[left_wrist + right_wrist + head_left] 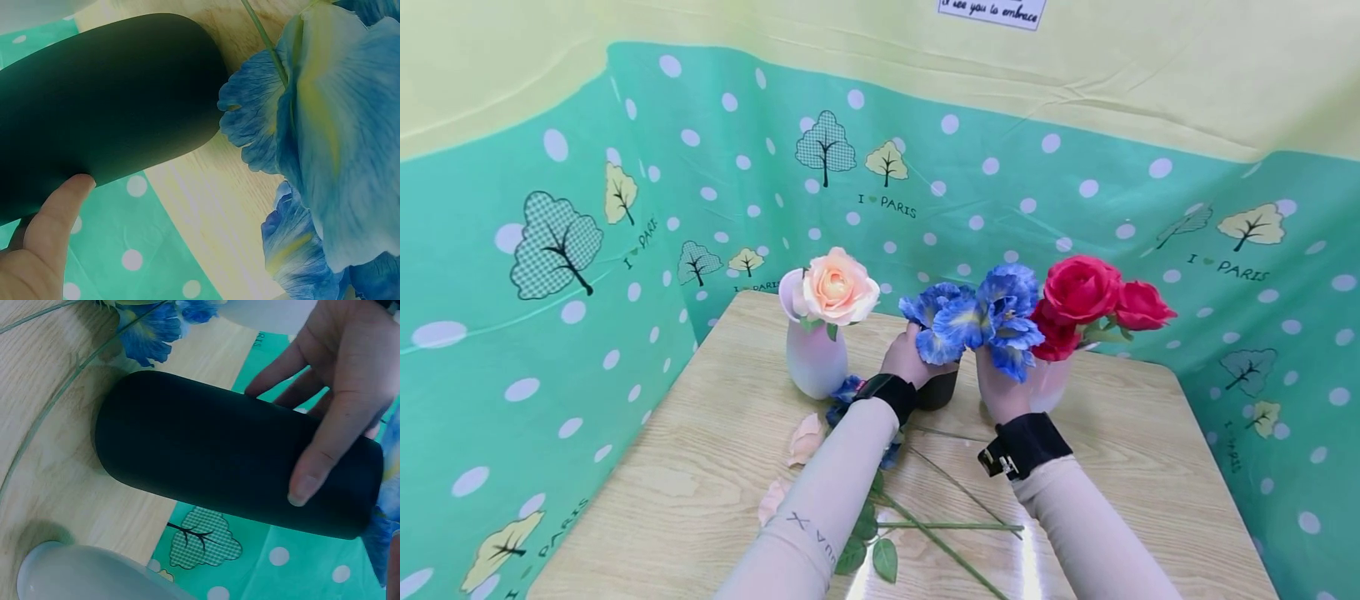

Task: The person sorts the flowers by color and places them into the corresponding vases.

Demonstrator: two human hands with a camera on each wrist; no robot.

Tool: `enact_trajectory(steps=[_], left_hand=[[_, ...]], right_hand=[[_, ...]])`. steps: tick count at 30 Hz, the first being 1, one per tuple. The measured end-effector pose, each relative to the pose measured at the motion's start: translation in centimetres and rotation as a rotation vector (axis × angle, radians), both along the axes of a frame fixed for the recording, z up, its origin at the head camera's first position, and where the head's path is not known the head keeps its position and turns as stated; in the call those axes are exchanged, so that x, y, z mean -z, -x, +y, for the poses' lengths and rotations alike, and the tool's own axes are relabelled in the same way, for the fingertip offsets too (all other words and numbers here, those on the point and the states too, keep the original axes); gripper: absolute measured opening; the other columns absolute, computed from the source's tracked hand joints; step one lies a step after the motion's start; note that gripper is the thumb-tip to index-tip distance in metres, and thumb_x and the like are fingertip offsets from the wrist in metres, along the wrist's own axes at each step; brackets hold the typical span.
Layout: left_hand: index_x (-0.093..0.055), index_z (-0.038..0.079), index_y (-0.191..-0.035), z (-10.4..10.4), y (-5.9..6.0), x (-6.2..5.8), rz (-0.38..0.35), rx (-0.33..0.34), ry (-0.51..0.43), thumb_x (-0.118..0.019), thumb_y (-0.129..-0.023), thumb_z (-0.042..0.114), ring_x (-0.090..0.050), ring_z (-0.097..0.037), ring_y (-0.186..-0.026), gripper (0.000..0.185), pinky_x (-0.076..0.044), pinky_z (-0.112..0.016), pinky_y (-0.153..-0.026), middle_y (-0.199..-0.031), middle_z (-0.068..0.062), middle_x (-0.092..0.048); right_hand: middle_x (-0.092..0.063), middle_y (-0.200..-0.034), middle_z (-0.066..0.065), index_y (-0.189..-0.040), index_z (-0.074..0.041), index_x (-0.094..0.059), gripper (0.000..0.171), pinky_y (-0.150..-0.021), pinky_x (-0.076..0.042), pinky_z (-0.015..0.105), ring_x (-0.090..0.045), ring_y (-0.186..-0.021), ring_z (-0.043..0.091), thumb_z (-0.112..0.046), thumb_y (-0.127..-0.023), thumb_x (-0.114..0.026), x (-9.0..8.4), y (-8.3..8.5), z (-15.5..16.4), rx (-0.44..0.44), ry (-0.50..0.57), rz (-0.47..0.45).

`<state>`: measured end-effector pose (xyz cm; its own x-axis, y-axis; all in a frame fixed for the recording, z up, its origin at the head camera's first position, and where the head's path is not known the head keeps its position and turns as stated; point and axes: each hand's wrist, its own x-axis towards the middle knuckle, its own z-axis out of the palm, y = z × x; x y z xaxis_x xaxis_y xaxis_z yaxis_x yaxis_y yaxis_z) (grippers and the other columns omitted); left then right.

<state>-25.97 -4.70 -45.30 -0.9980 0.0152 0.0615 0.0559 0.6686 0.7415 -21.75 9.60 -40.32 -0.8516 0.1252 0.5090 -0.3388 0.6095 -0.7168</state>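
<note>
A black vase [219,450] stands upright on the table, in the middle of the head view. My left hand [908,360] grips it near the top, with the thumb laid across its side in the right wrist view. Blue irises [977,315] with ruffled petals rise at the vase's mouth. My right hand [1002,387] is raised close under these irises, to the right of the vase. Petals hide its fingers, so I cannot tell whether they pinch a stem. More blue irises [337,125] lie on the table by the vase's base.
At the left, a pale vase [815,358] holds a peach rose [838,287]. Red roses [1082,290] stand in a pinkish vase [1049,385] beside my right hand. Loose green stems [936,542] and pale pink petals [807,439] lie nearer the front. A patterned cloth [737,167] closes off the back and sides.
</note>
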Motion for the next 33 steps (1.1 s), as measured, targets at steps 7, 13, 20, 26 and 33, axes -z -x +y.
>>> enact_trajectory(steps=[7, 13, 20, 26, 33], left_hand=[[-0.049, 0.004, -0.129, 0.1, -0.4, -0.3, 0.034, 0.006, 0.006, -0.088, -0.072, 0.039, -0.066, -0.035, -0.110, 0.078, -0.053, -0.043, -0.094, -0.119, -0.022, -0.066], [-0.049, 0.004, -0.128, 0.1, -0.2, 0.1, 0.077, 0.033, 0.002, -0.087, -0.073, 0.039, -0.066, -0.035, -0.109, 0.076, -0.053, -0.044, -0.093, -0.118, -0.022, -0.067], [-0.047, 0.003, -0.135, 0.0, 0.2, 0.3, 0.059, 0.050, -0.035, -0.086, -0.071, 0.039, -0.066, -0.034, -0.110, 0.083, -0.053, -0.043, -0.095, -0.120, -0.020, -0.067], [-0.045, 0.006, -0.140, -0.1, 0.5, 0.5, 0.033, 0.035, -0.054, -0.087, -0.070, 0.039, -0.065, -0.034, -0.113, 0.089, -0.051, -0.043, -0.098, -0.123, -0.019, -0.066], [-0.046, 0.006, -0.139, 0.0, 0.4, 0.6, 0.017, 0.025, -0.047, -0.088, -0.070, 0.038, -0.065, -0.034, -0.113, 0.087, -0.052, -0.044, -0.098, -0.123, -0.019, -0.066]], right_hand=[[-0.060, -0.122, 0.029, -0.123, 0.011, -0.054, 0.038, -0.103, -0.043, 0.053, -0.054, -0.121, 0.043, -0.014, -0.095, -0.060, 0.9, 0.4, -0.1, 0.009, -0.050, -0.072], [-0.054, -0.133, 0.031, -0.132, 0.012, -0.049, 0.050, -0.111, -0.037, 0.051, -0.048, -0.129, 0.044, -0.012, -0.091, -0.064, 1.6, 0.8, -0.1, -0.032, 0.039, -0.134], [-0.066, -0.112, 0.027, -0.113, 0.008, -0.063, 0.031, -0.096, -0.047, 0.051, -0.062, -0.110, 0.042, -0.013, -0.090, -0.068, 2.5, 1.8, -0.3, -0.063, 0.039, -0.058], [-0.063, -0.081, 0.023, -0.073, 0.005, -0.062, 0.019, -0.070, -0.048, 0.051, -0.061, -0.076, 0.041, -0.007, -0.087, -0.067, 3.3, 1.8, -0.3, -0.033, -0.058, 0.033], [-0.052, -0.067, 0.014, -0.058, -0.002, -0.048, 0.029, -0.062, -0.038, 0.036, -0.049, -0.064, 0.028, -0.002, -0.084, -0.062, 3.6, 1.3, -0.2, -0.009, -0.059, 0.035]])
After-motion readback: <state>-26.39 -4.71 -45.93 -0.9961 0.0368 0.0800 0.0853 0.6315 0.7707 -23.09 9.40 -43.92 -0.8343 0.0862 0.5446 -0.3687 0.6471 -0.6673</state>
